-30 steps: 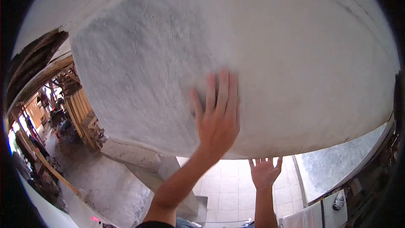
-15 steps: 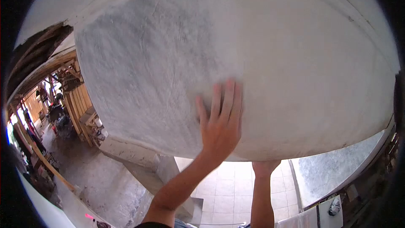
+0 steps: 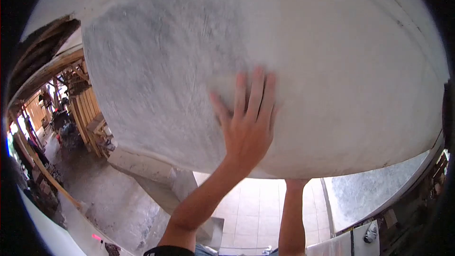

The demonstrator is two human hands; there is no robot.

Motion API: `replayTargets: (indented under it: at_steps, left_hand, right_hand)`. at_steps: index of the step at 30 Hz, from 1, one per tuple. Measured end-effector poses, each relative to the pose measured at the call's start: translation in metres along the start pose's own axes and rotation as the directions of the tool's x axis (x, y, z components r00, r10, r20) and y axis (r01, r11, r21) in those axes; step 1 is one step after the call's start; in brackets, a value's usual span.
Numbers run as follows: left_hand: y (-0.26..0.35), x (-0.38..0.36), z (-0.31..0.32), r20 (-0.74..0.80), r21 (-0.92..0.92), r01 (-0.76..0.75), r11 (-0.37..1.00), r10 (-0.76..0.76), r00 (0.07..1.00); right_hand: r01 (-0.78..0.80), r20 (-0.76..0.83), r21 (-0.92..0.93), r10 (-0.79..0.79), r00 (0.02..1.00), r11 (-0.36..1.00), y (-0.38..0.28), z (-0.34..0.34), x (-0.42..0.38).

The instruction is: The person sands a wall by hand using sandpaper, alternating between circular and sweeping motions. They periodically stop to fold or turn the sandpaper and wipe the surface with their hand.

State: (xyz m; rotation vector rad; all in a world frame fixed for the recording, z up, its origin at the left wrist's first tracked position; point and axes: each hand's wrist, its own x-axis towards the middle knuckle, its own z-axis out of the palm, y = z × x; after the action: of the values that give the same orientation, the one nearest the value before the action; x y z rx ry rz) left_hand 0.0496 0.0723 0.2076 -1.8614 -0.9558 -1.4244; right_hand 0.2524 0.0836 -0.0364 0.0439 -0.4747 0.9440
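My left hand (image 3: 249,130) lies with fingers stretched and spread against a large, pale curved panel (image 3: 341,85). Grey, smeared patches cover the panel's left part, and the right part is a smoother off-white. A faint beige patch shows beside the fingertips; I cannot tell whether it is a thin sheet under the palm. Below, my right hand (image 3: 297,181) is at the panel's lower edge, with only the wrist and heel of the hand showing. Its fingers are hidden behind the panel.
A concrete-coloured block (image 3: 142,166) stands under the panel's lower left. Pale floor tiles (image 3: 244,213) show below. At the lower right is another grey-white panel (image 3: 374,189), with a crumpled silvery item (image 3: 371,232) near it. Wooden boards (image 3: 85,114) and clutter stand at the left.
My left hand has slid a little upward on the panel, its fingers still spread. The right hand stays at the lower edge, and the view has shifted slightly.
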Motion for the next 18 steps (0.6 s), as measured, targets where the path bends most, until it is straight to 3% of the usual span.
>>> replayTargets:
  at_steps: [5,8,10,11,13,15,18]
  left_hand:
    - [-0.003,-0.064,-0.002,0.15,-0.021,-0.038,0.999,0.041,0.988]
    - [-0.002,-0.021,-0.001,0.076,0.002,-0.045,0.999,0.045,0.996]
    - [0.0,0.031,-0.007,-0.055,0.03,-0.052,0.998,0.053,0.997]
    - [0.002,0.034,-0.005,-0.072,-0.028,-0.045,0.999,0.043,0.997]
    - [0.003,0.044,-0.002,-0.136,-0.134,-0.061,0.989,0.043,0.99]
    - [0.004,0.016,-0.003,-0.041,-0.072,-0.02,0.997,0.017,0.999]
    - [-0.003,-0.054,0.004,0.083,-0.004,-0.009,1.0,0.009,0.997]
  right_hand:
    - [0.018,-0.04,0.06,-0.015,0.999,0.998,0.007,0.024,-0.005]
    - [0.014,-0.089,0.059,-0.008,0.996,0.998,0.009,0.007,-0.005]
    - [-0.05,-0.085,0.126,0.061,0.995,0.991,0.002,-0.002,-0.005]
    - [-0.07,-0.075,0.135,0.081,0.994,0.988,-0.001,0.0,-0.008]
    - [-0.045,0.001,0.048,0.045,0.999,0.998,0.0,0.002,-0.005]
    - [0.03,0.086,-0.091,-0.022,0.996,0.995,0.003,-0.018,0.001]
    - [0.045,0.208,-0.041,-0.035,0.977,0.998,0.005,-0.026,0.002]
